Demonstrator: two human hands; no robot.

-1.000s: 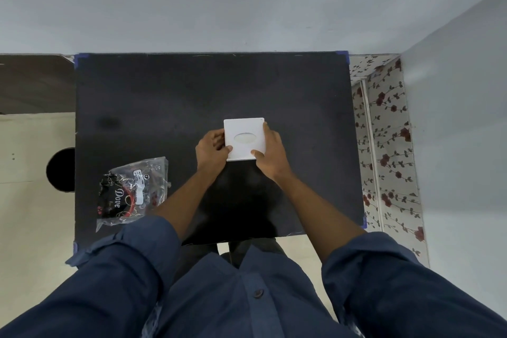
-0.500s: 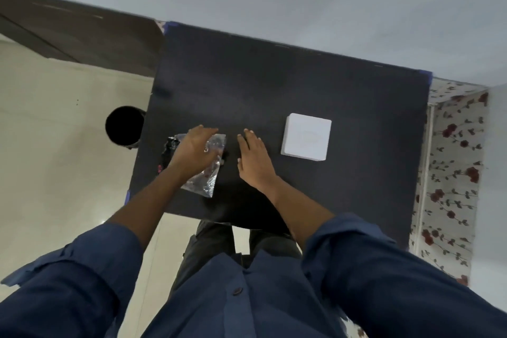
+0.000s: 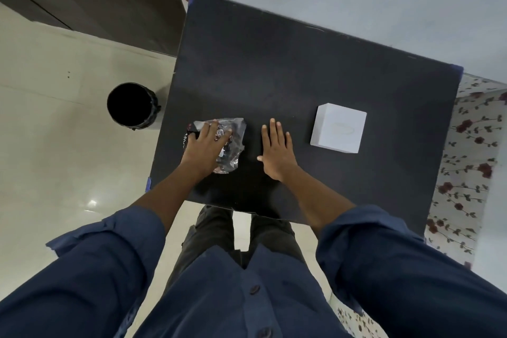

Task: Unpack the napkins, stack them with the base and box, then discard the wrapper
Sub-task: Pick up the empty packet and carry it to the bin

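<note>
— Head view, left side?
— My left hand (image 3: 204, 149) lies on the crinkled clear wrapper (image 3: 231, 143) near the desk's (image 3: 274, 63) left edge; fingers over it, grip closed or not I cannot tell.
— Right?
— Right hand (image 3: 275, 149) flat on the desk, palm down, grip released, holding nothing. White box (image 3: 338, 127) sits well right of it. Black bin (image 3: 131, 105) stands on the floor left of the desk.

I see a black desk (image 3: 288, 68). On it, a white box (image 3: 338, 128) sits right; a crumpled clear wrapper (image 3: 233, 140), perhaps printed, lies near its left edge.
</note>
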